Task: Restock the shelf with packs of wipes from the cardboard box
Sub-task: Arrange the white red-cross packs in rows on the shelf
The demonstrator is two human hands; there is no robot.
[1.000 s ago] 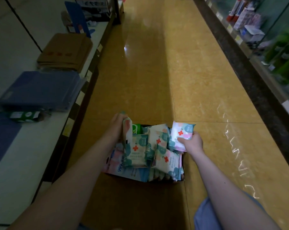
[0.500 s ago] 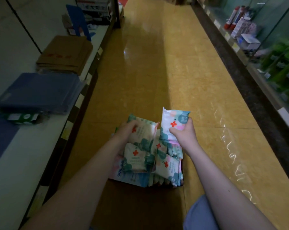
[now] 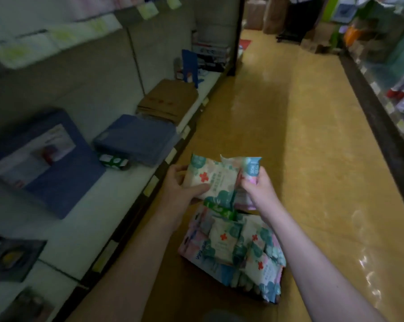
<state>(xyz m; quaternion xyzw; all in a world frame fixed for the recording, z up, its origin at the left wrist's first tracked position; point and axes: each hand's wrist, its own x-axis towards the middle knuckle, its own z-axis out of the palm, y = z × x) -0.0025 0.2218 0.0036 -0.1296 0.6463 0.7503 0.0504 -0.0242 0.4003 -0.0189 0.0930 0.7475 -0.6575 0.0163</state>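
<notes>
My left hand (image 3: pixel 181 184) grips a white and teal pack of wipes (image 3: pixel 211 180) with a red cross on it, held above the box. My right hand (image 3: pixel 257 188) grips a pink and blue pack of wipes (image 3: pixel 251 168) right beside it, the two packs touching. Below both hands, the cardboard box (image 3: pixel 247 295) sits on the floor, filled with several more packs (image 3: pixel 233 245); only its dark lower edge shows. The white lower shelf (image 3: pixel 84 228) runs along the left, level with my left forearm.
On the shelf lie a large blue board (image 3: pixel 45 159), a blue flat package (image 3: pixel 136 138), a small green pack (image 3: pixel 113 161) and folded brown cardboard (image 3: pixel 168 101). The yellow aisle floor (image 3: pixel 300 135) stretches ahead. A second shelf with products (image 3: pixel 403 94) lines the right.
Both hands have lifted their packs up out of the box and brought them together. The view has swung up and left, showing more of the left shelf.
</notes>
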